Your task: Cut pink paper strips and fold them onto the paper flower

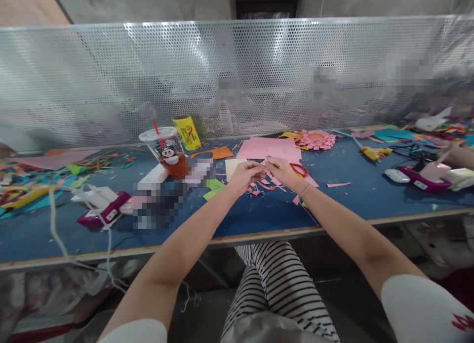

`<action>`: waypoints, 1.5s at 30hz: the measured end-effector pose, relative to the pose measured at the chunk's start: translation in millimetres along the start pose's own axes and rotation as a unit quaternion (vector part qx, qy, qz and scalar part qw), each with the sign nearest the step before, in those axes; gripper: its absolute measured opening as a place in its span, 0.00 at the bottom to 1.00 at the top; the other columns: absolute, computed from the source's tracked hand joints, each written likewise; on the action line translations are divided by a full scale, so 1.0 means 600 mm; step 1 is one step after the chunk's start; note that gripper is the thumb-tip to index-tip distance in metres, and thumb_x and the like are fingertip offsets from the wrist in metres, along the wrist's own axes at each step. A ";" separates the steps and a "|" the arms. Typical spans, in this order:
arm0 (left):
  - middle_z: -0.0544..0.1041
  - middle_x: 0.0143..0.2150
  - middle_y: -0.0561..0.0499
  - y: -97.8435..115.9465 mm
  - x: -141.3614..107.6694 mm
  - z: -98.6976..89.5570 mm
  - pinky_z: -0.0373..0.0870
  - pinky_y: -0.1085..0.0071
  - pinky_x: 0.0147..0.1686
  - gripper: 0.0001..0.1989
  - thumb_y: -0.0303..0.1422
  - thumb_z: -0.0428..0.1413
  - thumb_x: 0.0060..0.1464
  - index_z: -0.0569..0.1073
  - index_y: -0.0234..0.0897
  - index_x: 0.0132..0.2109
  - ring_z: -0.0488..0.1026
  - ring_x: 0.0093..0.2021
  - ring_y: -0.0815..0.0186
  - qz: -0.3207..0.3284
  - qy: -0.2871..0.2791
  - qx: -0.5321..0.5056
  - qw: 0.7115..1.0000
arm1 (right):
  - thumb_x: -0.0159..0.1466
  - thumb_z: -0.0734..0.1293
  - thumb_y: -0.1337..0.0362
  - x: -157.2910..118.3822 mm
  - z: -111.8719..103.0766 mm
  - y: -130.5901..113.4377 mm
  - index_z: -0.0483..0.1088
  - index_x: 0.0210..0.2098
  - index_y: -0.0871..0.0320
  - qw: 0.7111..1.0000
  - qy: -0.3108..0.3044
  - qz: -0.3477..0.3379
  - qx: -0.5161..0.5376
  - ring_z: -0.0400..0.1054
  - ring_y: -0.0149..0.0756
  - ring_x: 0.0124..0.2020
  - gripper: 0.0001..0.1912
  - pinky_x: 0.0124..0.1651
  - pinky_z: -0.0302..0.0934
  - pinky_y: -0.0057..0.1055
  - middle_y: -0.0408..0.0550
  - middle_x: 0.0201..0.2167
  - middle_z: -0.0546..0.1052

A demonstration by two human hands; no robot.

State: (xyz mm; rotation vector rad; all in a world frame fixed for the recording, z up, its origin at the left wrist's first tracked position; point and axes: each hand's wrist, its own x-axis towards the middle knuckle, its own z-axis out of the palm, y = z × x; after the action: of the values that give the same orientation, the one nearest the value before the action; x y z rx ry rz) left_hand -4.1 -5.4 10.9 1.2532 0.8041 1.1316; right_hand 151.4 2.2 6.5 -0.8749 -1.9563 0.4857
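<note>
Above the middle of the blue table, my left hand (pixel 247 175) and my right hand (pixel 282 171) meet with their fingers pinched together. Between the fingertips is a small pink paper strip (pixel 264 162), mostly covered by the fingers. Pink paper scraps (pixel 262 187) lie on the table just under both hands. Behind them is a sheet of pink paper (pixel 270 148). Scissors with red handles (pixel 300 170) rest beside my right hand, partly hidden. A cream piece of paper (pixel 232 168) is next to my left hand.
At the left stand a plastic cup of drink (pixel 171 155) and a yellow tube (pixel 187 133). Purple power strips (pixel 103 212) with cables lie on both sides. A fringed pink paper flower (pixel 316 140) and a yellow glue gun (pixel 375 152) sit toward the right. Another person's hand (pixel 457 154) is at far right.
</note>
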 end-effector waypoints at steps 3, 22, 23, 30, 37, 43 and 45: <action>0.73 0.21 0.51 0.000 0.000 -0.001 0.68 0.72 0.29 0.13 0.35 0.64 0.36 0.72 0.30 0.27 0.71 0.22 0.71 0.039 0.005 0.032 0.999 | 0.62 0.56 0.56 0.001 -0.001 0.008 0.55 0.20 0.57 0.999 -0.018 0.009 0.044 0.52 0.26 0.21 0.17 0.26 0.47 0.26 0.38 0.17 0.57; 0.75 0.24 0.51 0.009 0.002 -0.005 0.71 0.73 0.34 0.09 0.27 0.62 0.40 0.71 0.31 0.32 0.73 0.27 0.71 -0.053 0.009 -0.075 0.996 | 0.59 0.61 0.68 0.006 -0.013 0.018 0.72 0.30 0.56 0.983 0.096 -0.152 -0.044 0.66 0.33 0.35 0.07 0.39 0.60 0.31 0.47 0.30 0.73; 0.74 0.24 0.51 0.009 0.002 -0.005 0.71 0.73 0.34 0.10 0.25 0.62 0.39 0.71 0.31 0.32 0.73 0.27 0.72 -0.053 0.009 -0.078 0.996 | 0.59 0.61 0.68 0.006 -0.013 0.017 0.71 0.30 0.56 0.983 0.100 -0.148 -0.050 0.66 0.33 0.34 0.07 0.39 0.61 0.31 0.47 0.30 0.73; 0.73 0.24 0.53 0.016 0.000 -0.007 0.71 0.71 0.36 0.09 0.23 0.60 0.39 0.70 0.32 0.31 0.72 0.25 0.73 -0.037 0.022 -0.078 0.996 | 0.58 0.62 0.63 0.002 -0.011 0.003 0.68 0.33 0.58 0.991 0.120 -0.052 -0.006 0.65 0.32 0.33 0.06 0.34 0.61 0.29 0.48 0.32 0.71; 0.72 0.22 0.54 0.012 0.004 -0.009 0.71 0.71 0.35 0.10 0.23 0.59 0.38 0.66 0.33 0.29 0.72 0.25 0.72 -0.027 0.015 -0.056 0.998 | 0.56 0.63 0.64 0.000 -0.004 -0.001 0.68 0.31 0.59 0.997 0.068 -0.019 0.023 0.65 0.30 0.30 0.05 0.33 0.60 0.28 0.46 0.29 0.72; 0.73 0.23 0.53 0.002 0.008 -0.012 0.71 0.70 0.35 0.11 0.27 0.62 0.38 0.67 0.32 0.29 0.73 0.26 0.71 -0.014 0.015 -0.034 0.999 | 0.56 0.61 0.66 0.003 0.001 0.003 0.68 0.31 0.59 0.998 0.064 -0.007 0.020 0.66 0.30 0.30 0.05 0.33 0.60 0.28 0.46 0.29 0.73; 0.73 0.24 0.52 0.003 0.008 -0.013 0.71 0.71 0.35 0.11 0.28 0.62 0.38 0.69 0.31 0.30 0.73 0.26 0.71 -0.008 0.014 -0.034 0.999 | 0.56 0.61 0.66 0.003 0.001 0.002 0.69 0.31 0.59 0.998 0.058 -0.005 0.026 0.66 0.31 0.30 0.06 0.33 0.60 0.28 0.46 0.29 0.73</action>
State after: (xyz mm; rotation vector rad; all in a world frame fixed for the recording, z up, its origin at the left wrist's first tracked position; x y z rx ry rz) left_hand -10.1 1.7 11.6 1.1749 0.7896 1.1559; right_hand 150.7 4.7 6.4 -0.8423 -1.8336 0.4671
